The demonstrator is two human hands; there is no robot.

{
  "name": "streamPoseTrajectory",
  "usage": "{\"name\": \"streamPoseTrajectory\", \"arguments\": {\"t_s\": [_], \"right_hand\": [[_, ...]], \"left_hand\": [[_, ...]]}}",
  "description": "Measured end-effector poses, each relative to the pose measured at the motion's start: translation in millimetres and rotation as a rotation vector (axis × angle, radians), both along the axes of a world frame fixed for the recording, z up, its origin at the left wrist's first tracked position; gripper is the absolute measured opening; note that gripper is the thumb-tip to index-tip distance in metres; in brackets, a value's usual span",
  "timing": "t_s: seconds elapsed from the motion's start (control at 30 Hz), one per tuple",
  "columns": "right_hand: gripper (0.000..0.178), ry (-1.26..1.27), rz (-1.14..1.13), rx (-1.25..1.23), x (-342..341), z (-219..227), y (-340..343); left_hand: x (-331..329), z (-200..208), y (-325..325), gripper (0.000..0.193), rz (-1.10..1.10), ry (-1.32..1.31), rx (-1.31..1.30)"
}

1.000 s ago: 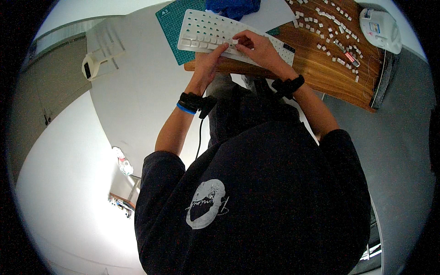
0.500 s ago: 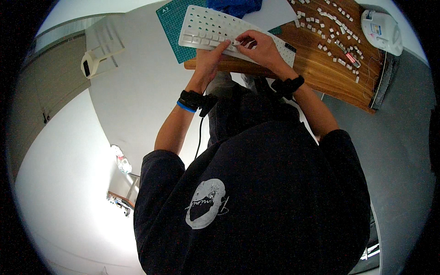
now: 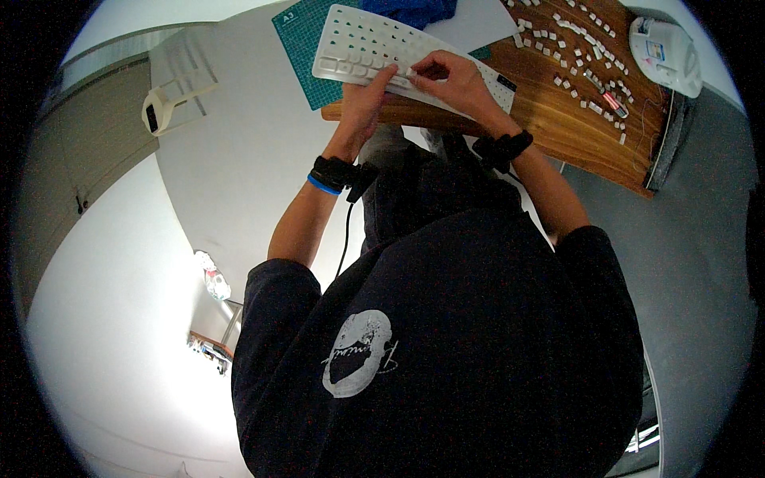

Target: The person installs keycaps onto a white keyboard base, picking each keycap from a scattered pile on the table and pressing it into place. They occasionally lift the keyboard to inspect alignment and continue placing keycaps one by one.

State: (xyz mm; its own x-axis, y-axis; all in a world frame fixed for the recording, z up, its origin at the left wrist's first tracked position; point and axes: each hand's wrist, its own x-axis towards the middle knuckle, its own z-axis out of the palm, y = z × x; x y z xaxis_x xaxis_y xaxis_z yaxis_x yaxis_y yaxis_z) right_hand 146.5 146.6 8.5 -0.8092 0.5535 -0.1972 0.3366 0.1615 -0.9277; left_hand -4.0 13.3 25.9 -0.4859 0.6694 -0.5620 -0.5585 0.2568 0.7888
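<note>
Apparently pinching a small white plastic keycap [image 3: 411, 72] in the narrowed fingers of the right hand [image 3: 457, 78], gripping a white rectangular keyboard [image 3: 384, 45] with the left hand [image 3: 365, 102] at the brown wooden tabletop's [image 3: 562, 134] near edge; best aligned squarely before pressing.

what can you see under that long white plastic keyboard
A green gridded cutting mat shows past the keyboard's left end, and a brown wooden tabletop along its near edge and past its right end. Whatever lies beneath its middle is covered.
</note>
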Motion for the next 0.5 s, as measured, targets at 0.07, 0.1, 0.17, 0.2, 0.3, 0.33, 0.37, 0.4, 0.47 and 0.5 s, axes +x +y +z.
{"name": "streamPoseTrajectory", "arguments": {"t_s": [0.07,0.1,0.17,0.2,0.3,0.33,0.37,0.4,0.47,0.5], "right_hand": [[0.027,0.016,0.009,0.014,-1,4,1],[0.027,0.014,0.013,0.026,-1,5,1],[0.026,0.009,0.02,0.05,-3,5,2],[0.026,0.016,0.032,0.086,-4,5,2],[0.026,0.038,0.069,0.164,-7,4,3],[0.027,0.045,0.082,0.17,-7,2,4],[0.027,0.051,0.096,0.177,-6,0,4],[0.027,0.046,0.102,0.191,-5,0,5],[0.027,0.035,0.115,0.22,-3,-2,7],[0.027,0.034,0.11,0.208,-2,-1,7]], "left_hand": [[-1,1,0,0.049,-0.02,-0.013,0.024],[0,3,0,0.05,-0.018,-0.022,0.016],[-1,5,2,0.051,-0.014,-0.04,-0.001],[-1,1,1,0.051,-0.047,0.007,0.012],[-2,-12,-3,0.05,-0.116,0.103,0.024],[-1,-12,-4,0.049,-0.119,0.104,0.008],[-1,-12,-4,0.047,-0.123,0.105,-0.007],[0,-13,-5,0.047,-0.118,0.101,-0.004],[1,-16,-5,0.046,-0.107,0.093,0.003],[2,-17,-5,0.046,-0.109,0.105,0.011]]}}
